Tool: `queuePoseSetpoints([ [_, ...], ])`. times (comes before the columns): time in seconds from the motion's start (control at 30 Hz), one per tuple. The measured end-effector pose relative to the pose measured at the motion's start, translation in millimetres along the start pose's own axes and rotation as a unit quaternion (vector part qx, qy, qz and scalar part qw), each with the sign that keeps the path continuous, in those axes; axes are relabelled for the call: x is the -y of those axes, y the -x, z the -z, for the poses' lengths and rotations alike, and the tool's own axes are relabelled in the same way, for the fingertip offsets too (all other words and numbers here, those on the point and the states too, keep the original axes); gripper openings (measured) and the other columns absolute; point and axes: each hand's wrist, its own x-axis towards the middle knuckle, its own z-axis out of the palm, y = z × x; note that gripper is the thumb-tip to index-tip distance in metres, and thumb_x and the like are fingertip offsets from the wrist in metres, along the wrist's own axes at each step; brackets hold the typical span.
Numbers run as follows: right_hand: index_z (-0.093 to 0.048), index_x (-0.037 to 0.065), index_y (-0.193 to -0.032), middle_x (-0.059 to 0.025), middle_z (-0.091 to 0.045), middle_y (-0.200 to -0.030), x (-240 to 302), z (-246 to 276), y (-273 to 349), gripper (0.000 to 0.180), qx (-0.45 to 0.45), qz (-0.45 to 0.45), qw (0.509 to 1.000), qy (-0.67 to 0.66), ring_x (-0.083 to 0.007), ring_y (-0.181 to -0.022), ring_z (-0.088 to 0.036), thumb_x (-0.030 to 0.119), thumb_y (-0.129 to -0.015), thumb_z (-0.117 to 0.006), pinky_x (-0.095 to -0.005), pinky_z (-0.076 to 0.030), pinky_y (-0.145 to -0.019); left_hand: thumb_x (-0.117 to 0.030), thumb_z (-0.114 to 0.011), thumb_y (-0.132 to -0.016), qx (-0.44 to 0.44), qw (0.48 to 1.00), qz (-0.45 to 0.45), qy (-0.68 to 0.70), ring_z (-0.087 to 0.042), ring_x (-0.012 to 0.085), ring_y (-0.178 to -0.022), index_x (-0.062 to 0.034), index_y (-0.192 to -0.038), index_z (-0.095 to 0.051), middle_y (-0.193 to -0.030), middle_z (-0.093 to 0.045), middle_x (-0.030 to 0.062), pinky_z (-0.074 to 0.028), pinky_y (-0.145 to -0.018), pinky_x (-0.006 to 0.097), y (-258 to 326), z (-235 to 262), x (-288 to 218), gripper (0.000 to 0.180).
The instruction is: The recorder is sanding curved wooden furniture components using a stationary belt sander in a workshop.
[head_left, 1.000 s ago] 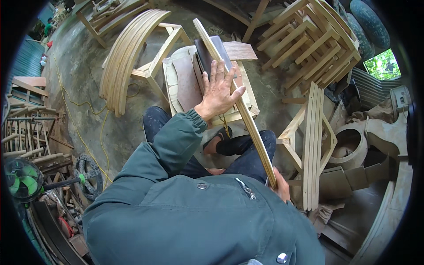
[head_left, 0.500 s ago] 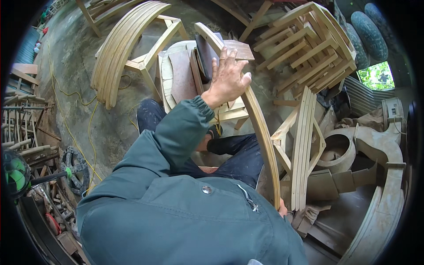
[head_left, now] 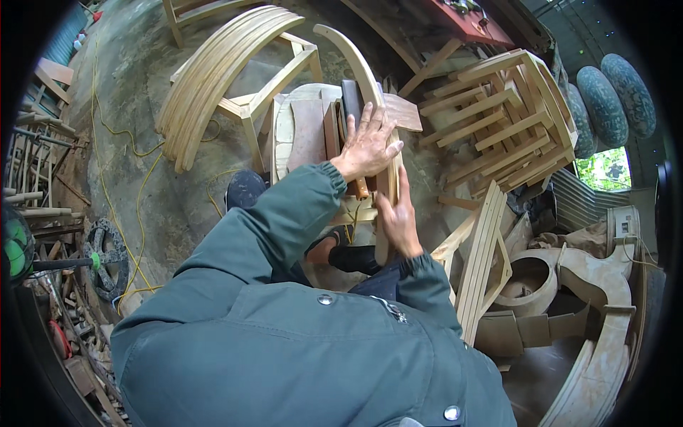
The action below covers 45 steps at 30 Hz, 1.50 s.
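Hands meet on a curved wooden slat [head_left: 359,67]: left hand [head_left: 366,146], grip spread flat, presses it; right hand [head_left: 400,220], at five o'clock, lies open-fingered against it.

pale raw wood in a workshop, matt all over.

the curved slat [head_left: 370,92] under the left hand [head_left: 366,146] and right hand [head_left: 400,220] is bare, unvarnished wood, smooth and light. the stack of bent strips [head_left: 206,78] and the chair frames [head_left: 512,121] look the same. the floor [head_left: 128,92] is rough, stained concrete. the jacket [head_left: 299,341] is matt green cloth with dull metal snaps.
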Motion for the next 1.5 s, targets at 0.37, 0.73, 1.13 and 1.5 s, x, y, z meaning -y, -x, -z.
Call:
queuePoseSetpoints([
  [0.37,-0.01,0.022,-0.169,-0.0098,-0.064,-0.086,12.8,31.0,51.1,0.077,0.099,-0.147,0.935,-0.306,-0.018,-0.058,-0.063,0.018,-0.106,-0.055,-0.032,-0.053,-0.048,-0.044,-0.06,-0.1,-0.053,0.997,-0.001,0.051,-0.007,0.0493,-0.159,-0.0103,-0.155,-0.045,-0.166,-0.024,0.0312,-0.007,-0.121,0.073,66.1,9.0,-27.0,0.065],
  [0.73,-0.018,0.016,-0.168,-0.0125,-0.068,-0.095,-25.8,119.4,367.0,0.085,-0.041,-0.258,0.927,-0.268,-0.0188,-0.073,-0.066,0.012,-0.098,-0.065,-0.0316,-0.055,-0.065,-0.053,-0.046,-0.105,0.036,0.999,0.022,-0.01,-0.004,0.0474,-0.16,-0.0069,-0.162,-0.032,-0.17,-0.014,0.0318,-0.003,-0.124,0.068,30.8,-4.8,-60.7,0.075],
  [1.13,-0.051,0.01,-0.137,-0.0212,-0.071,-0.099,-57.2,101.9,437.4,0.056,-0.136,-0.158,0.966,0.151,-0.0344,-0.087,-0.074,0.008,-0.087,-0.077,-0.0412,-0.058,-0.078,-0.052,-0.046,-0.099,0.009,0.995,0.101,0.011,-0.002,0.0435,-0.161,-0.0022,-0.166,-0.018,-0.172,-0.008,0.0292,-0.001,-0.126,0.063,-3.7,-8.9,-61.5,0.088],
  [1.5,-0.053,0.007,-0.137,-0.0218,-0.073,-0.108,-55.6,118.1,407.1,0.064,-0.089,-0.101,0.978,0.163,-0.0385,-0.094,-0.076,0.005,-0.08,-0.084,-0.0403,-0.06,-0.079,-0.044,-0.045,-0.098,-0.025,0.998,0.051,-0.007,-0.007,0.0447,-0.161,-0.0124,-0.16,-0.039,-0.171,-0.016,0.03,-0.008,-0.125,0.066,-40.1,-7.7,-29.2,0.07],
])
